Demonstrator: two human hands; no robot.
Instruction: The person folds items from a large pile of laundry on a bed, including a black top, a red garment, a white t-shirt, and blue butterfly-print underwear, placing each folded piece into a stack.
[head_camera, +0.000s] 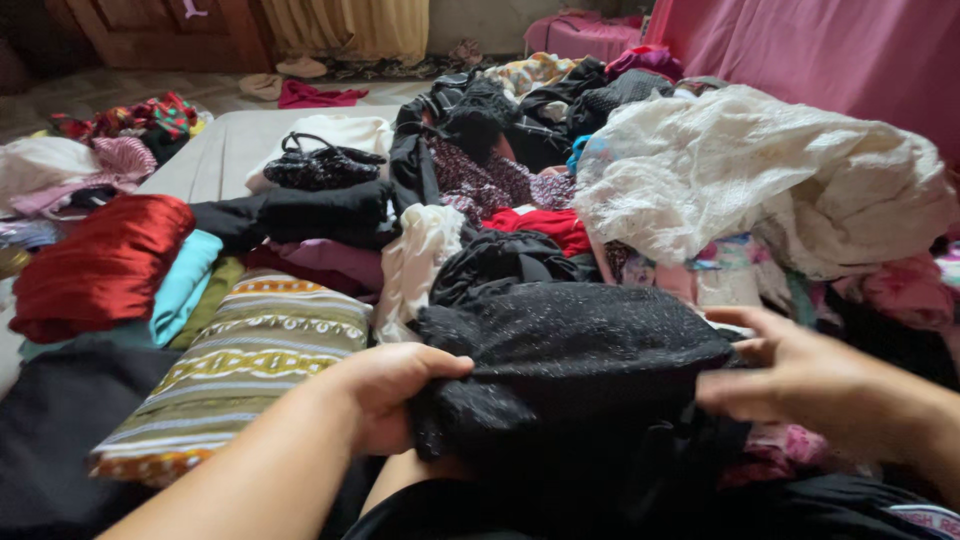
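Left hand (385, 395) has its grip clenched on a bunched fold of the black cloth (580, 370), thumb on top and fingers tucked under and out of sight. Right hand (800, 380) is at the cloth's right edge; its fingertips are blurred and partly behind the fabric, so I cannot tell whether that grip is closed on it or only touching. The cloth, dark with a faint sparkle, lies near and centre, stretched between both hands, its lower part lost in shadow over the person's lap. Both forearms come in from the near edge, the left slanting up from the lower left, the right cut off at the right border.

Left of the cloth lies a striped fabric (240, 365), further left a red satin roll (100, 265). A white lace heap (760, 180) rises at far right, with a black handbag (320, 165) far left of centre on the bed (225, 150).
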